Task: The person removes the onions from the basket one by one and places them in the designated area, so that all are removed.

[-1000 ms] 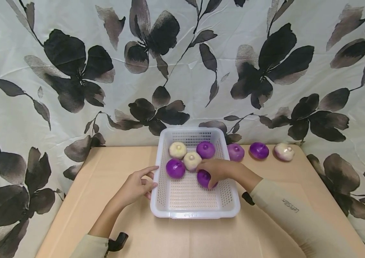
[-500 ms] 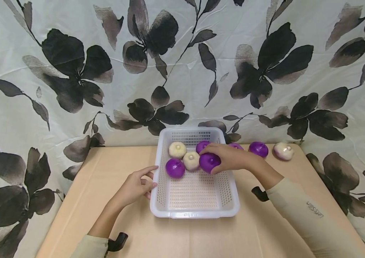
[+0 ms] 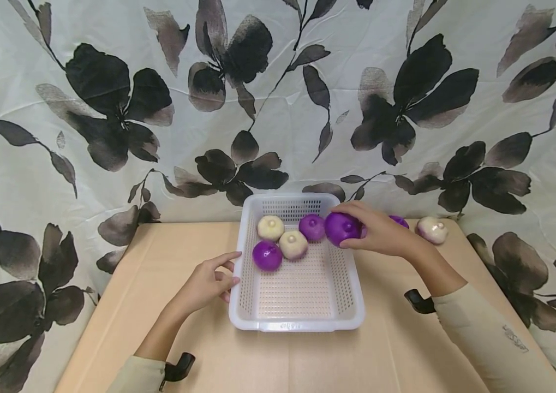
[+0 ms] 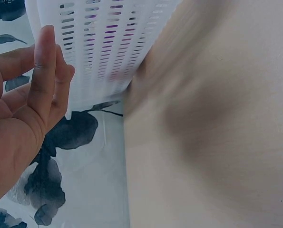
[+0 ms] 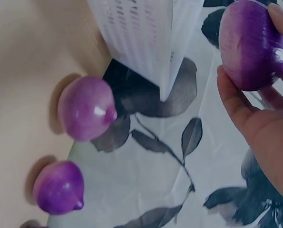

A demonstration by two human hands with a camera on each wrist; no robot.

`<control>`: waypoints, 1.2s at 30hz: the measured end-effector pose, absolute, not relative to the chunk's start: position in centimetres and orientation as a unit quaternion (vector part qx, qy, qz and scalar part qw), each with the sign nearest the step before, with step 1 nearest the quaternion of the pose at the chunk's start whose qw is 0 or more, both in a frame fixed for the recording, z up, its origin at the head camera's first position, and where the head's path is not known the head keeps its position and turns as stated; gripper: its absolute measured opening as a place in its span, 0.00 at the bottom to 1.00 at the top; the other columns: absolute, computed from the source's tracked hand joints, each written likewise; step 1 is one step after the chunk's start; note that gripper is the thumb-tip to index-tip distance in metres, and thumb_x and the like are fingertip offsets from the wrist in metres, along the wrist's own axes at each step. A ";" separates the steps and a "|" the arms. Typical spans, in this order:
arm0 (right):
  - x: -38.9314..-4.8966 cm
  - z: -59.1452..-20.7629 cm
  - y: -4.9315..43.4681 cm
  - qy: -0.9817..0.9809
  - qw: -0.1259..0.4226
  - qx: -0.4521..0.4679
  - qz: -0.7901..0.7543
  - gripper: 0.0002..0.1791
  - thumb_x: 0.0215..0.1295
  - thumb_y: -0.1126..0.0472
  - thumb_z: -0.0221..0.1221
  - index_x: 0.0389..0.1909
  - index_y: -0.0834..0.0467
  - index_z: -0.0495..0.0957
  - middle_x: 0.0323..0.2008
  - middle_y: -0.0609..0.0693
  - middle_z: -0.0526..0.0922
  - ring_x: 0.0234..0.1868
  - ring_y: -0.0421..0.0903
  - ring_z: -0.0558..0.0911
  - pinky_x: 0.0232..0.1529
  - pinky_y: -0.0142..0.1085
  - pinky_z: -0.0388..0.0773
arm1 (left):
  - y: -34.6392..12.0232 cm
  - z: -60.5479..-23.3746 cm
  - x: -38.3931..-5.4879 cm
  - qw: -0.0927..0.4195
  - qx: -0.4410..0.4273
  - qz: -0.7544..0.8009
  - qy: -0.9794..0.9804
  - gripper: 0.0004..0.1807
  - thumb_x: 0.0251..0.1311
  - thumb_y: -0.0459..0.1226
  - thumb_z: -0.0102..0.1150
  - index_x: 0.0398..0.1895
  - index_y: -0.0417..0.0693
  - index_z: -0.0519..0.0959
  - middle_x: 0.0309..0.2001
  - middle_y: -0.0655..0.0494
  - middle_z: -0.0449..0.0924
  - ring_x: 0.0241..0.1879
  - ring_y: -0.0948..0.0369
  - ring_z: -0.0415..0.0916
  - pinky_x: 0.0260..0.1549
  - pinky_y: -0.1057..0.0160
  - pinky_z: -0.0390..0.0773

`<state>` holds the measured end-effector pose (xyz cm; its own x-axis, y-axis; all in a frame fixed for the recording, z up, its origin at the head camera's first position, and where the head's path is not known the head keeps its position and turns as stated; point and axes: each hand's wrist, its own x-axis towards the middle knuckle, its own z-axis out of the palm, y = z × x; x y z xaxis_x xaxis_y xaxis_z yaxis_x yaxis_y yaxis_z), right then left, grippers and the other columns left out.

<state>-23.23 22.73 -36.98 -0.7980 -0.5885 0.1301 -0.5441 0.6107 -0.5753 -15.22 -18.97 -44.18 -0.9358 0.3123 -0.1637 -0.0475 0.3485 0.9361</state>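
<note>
My right hand (image 3: 376, 232) grips a purple onion (image 3: 341, 228) above the right rim of a white perforated plastic basket (image 3: 297, 323). The right wrist view shows that held onion (image 5: 255, 45) pinched between fingers and thumb, raised off the table. Beside the basket's left wall, my left hand (image 3: 209, 281) touches the rim with loosely bent fingers. Inside the basket lie two pale onions, one at the back (image 3: 270, 228) and one in the middle (image 3: 293, 245), and two purple onions, one at the left (image 3: 267, 256) and one at the back right (image 3: 312, 227).
Right of the basket, a pinkish-purple onion (image 5: 86, 108) and a darker purple onion (image 5: 59, 187) sit on the table (image 3: 405, 338); my right hand mostly covers them in the head view. Farther right is a whitish onion (image 3: 432, 230). A floral cloth (image 3: 307, 136) hangs behind.
My right hand has lifted the purple onion from the basket's right side and carried it up, back and rightward over the rim. The left hand and basket have stayed put.
</note>
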 end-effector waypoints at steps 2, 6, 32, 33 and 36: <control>-23.1 -37.0 23.5 0.899 0.037 -0.296 -0.321 0.42 0.58 0.50 0.75 0.73 0.50 0.70 0.67 0.57 0.71 0.63 0.58 0.77 0.61 0.59 0.81 | -19.0 -44.2 -15.2 0.159 0.081 0.563 0.807 0.34 0.65 0.25 0.61 0.75 0.38 0.66 0.54 0.36 0.73 0.31 0.60 0.85 0.26 0.55 0.91; -23.1 -37.2 25.0 0.905 0.029 -0.263 -0.333 0.43 0.59 0.50 0.75 0.75 0.49 0.68 0.68 0.58 0.69 0.62 0.60 0.77 0.59 0.59 0.82 | -19.0 -44.2 -15.3 0.157 0.083 0.561 0.808 0.34 0.65 0.26 0.61 0.75 0.38 0.66 0.54 0.35 0.73 0.30 0.60 0.84 0.26 0.55 0.91; -21.4 -44.8 30.3 0.907 0.045 -0.175 -0.380 0.37 0.64 0.55 0.71 0.69 0.66 0.68 0.63 0.67 0.76 0.60 0.68 0.79 0.59 0.60 0.82 | -19.0 -44.3 -15.2 0.167 0.083 0.565 0.804 0.35 0.65 0.26 0.61 0.76 0.39 0.65 0.54 0.35 0.73 0.33 0.57 0.85 0.27 0.54 0.91; -21.4 -45.1 30.3 0.907 0.043 -0.176 -0.381 0.37 0.64 0.55 0.71 0.68 0.66 0.69 0.63 0.68 0.76 0.60 0.68 0.80 0.58 0.61 0.83 | -19.0 -44.3 -15.2 0.166 0.083 0.565 0.804 0.35 0.65 0.26 0.61 0.76 0.39 0.65 0.54 0.35 0.73 0.32 0.57 0.85 0.27 0.54 0.91; -21.5 -46.3 30.4 0.907 0.038 -0.182 -0.377 0.36 0.64 0.56 0.71 0.68 0.67 0.71 0.63 0.68 0.76 0.60 0.70 0.80 0.59 0.63 0.82 | -18.9 -44.2 -15.2 0.165 0.083 0.564 0.804 0.35 0.65 0.26 0.61 0.76 0.39 0.65 0.54 0.36 0.73 0.32 0.56 0.84 0.27 0.54 0.91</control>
